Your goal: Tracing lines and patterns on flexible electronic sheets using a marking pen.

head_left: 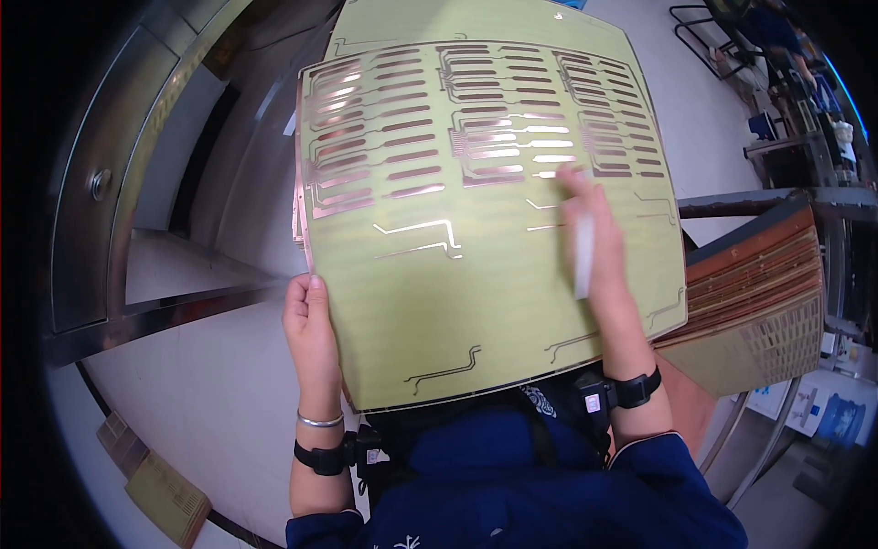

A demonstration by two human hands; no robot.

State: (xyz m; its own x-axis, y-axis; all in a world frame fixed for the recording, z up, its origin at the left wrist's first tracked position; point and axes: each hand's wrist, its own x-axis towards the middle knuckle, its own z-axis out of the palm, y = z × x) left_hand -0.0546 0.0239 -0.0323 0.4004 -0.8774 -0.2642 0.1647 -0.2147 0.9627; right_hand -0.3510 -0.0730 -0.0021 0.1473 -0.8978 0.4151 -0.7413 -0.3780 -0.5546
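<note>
The big yellow-green sheet (476,238) is held up in front of the person, tilted so its face looks up at them. It has shiny copper strips and thin lines on it, mostly in the top half. The bottom edge sits close to the person's dark blue top (512,485).

The left hand (311,329) holds the sheet by its left edge. The thumb lies on the front and the other fingers are hidden behind, so the hand is closed on the edge like a clip. I think it grips there so it covers none of the copper.

The right hand (599,247) lies on the front of the sheet, fingers reaching up to the copper strips. It is blurry. A thin white strip (583,256) shows along it, but I cannot tell what that is, or whether the fingers pinch it or just lie flat.

Each wrist has a black band (322,457) on it, and the left wrist has a silver bangle (320,422) too.

Just behind the held sheet, another yellow-green sheet (439,23) peeks out at the top. To the right a thick stack of brown and yellow sheets (759,293) lies flat, near the right hand, easy to reach. Underneath is a pale table (201,403), and to the left a grey metal machine (110,183). A small stack of sheets (169,499) lies at the lower left.
</note>
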